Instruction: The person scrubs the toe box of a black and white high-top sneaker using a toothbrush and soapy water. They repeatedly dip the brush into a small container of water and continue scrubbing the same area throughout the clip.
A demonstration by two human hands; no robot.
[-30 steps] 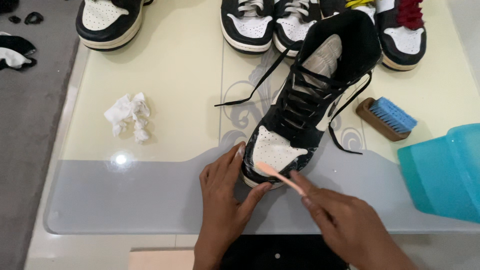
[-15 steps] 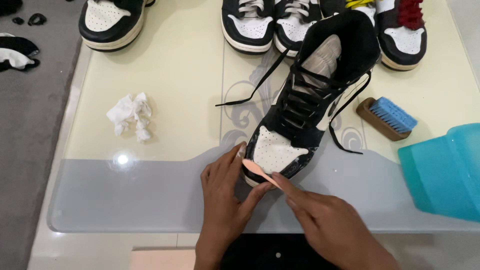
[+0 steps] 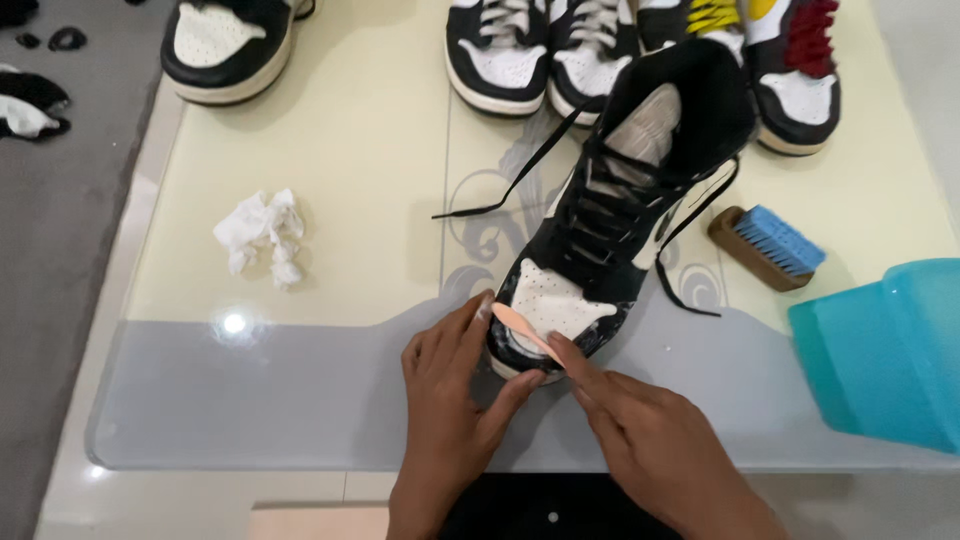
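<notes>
Seen from above, looking down at two bare hands at the near edge of a pale tabletop [image 3: 380, 150].

Left hand [image 3: 455, 395] curled around the toe of a black-and-white high-top sneaker [image 3: 610, 230], fingers wrapped against its left side and thumb pressed under the front of the sole, gripping the shoe steady. Sneaker lying flat, toe pointing toward the hands, ankle opening away from them, black laces loose and trailing off both sides.

Right hand [image 3: 650, 440] just right of the left, closed in a pinch on a slim peach-coloured toothbrush [image 3: 525, 332]. Brush angled up and to the left from the fingertips, its far end lying on the white perforated toe panel, right beside the left hand's index finger. Bristles not visible from this angle.

Beyond the right hand and to its right, a wooden brush with blue bristles [image 3: 768, 246] lying on the tabletop near the sneaker's heel side. Further right, close to the right hand's wrist side, a translucent turquoise tub [image 3: 885, 350], partly cut off by the frame.

Up and left of the left hand, well apart, a crumpled white tissue [image 3: 262, 235]. Along the far edge, a row of other sneakers [image 3: 520, 50], mostly black and white.
</notes>
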